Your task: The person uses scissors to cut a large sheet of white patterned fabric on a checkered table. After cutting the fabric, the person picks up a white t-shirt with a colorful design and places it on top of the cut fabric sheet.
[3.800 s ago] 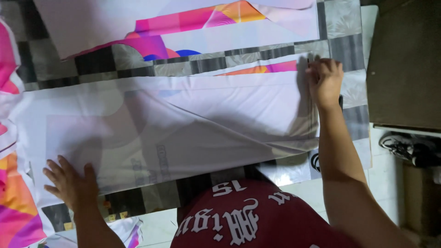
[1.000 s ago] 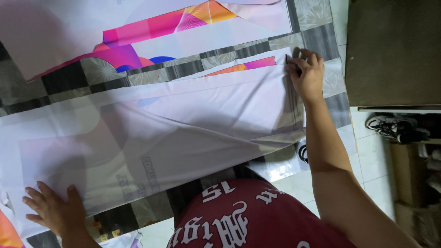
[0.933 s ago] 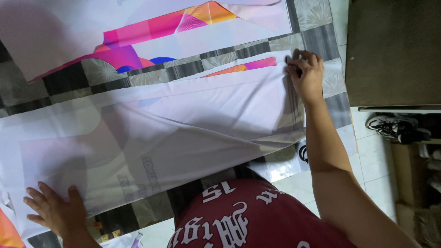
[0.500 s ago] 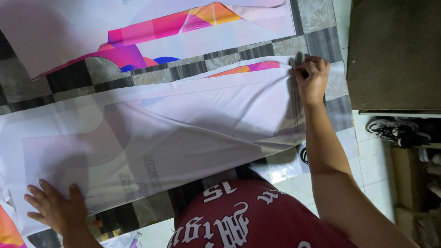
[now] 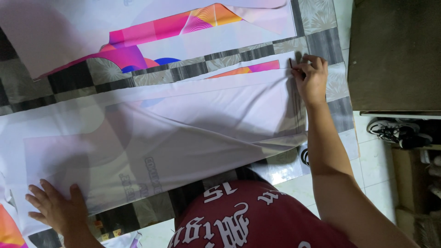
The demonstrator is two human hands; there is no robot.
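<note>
While the camera looks straight down from the person's head, a long sheet of white fabric [image 5: 183,133] lies spread across a table covered in a grey and black checked cloth [image 5: 321,43]. This white sheet runs from about 8 o'clock at the lower left to 2 o'clock at the upper right, with soft folds sagging along its near edge.

At 8 o'clock, the left hand [image 5: 55,209] rests palm down on the sheet's near left corner, fingers spread wide and flat, gripping nothing. At 2 o'clock, the right hand [image 5: 310,78] sits at the far right corner of the same sheet, fingers curled narrow and pinching the fabric edge; whether anything else is held there cannot be told.

Beyond the sheet, toward 12 o'clock, lies a second white piece printed with pink, orange and purple shapes [image 5: 174,32]. At 6 o'clock the person's dark red shirt [image 5: 248,220] fills the bottom. At 3 o'clock, off the table, a pair of shoes [image 5: 395,131] sits on the tiled floor beside a dark cabinet [image 5: 395,50].
</note>
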